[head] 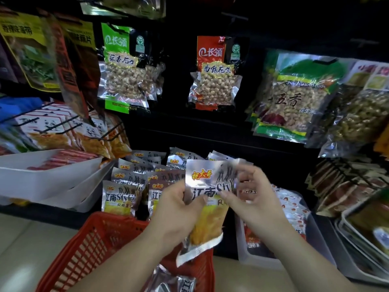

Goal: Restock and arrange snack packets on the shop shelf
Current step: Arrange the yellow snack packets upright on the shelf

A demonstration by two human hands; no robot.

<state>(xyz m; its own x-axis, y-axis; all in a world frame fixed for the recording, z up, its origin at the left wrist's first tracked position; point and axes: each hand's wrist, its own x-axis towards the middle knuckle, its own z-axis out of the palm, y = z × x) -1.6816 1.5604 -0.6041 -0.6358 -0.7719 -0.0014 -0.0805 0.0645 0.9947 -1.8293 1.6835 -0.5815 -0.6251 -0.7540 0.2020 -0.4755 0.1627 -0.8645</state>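
Pinched by both left hand [179, 204] and right hand [251, 199], one silver snack packet [207, 184] hangs at frame centre over one red basket [90, 245]. Matching packets [119, 197] crowd the shelf behind, with dark open space above.

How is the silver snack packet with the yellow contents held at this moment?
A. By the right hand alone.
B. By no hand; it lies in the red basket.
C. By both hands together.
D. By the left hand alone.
C: the left hand grips the left side of the silver packet and the right hand pinches its upper right part, above the red basket.
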